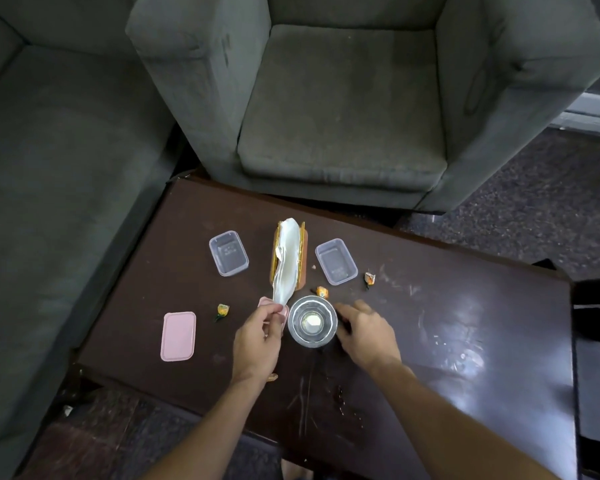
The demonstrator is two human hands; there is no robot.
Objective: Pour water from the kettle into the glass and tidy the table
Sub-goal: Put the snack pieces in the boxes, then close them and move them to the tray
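A grey armchair [340, 98] fills the top of the view, with a grey sofa [49, 168] to its left, cut off by the frame. Below them a dark brown table [447, 323] runs to the bottom edge, its right end partly hidden by a dark shape that is hard to make out. No kettle shows. The left hand [257, 337] pinches the lower end of a white tissue [286, 261] between closed fingers; the tissue rises from an orange holder [302, 271]. A pink lid is mostly hidden behind this hand. The right hand [364, 330] rests just beside the glass [312, 321], fingers curled; I cannot tell whether they grip anything. Two clear boxes [228, 252] flank the holder, another pink lid [178, 336] lies left, and three small wrapped sweets [222, 310] are scattered near.
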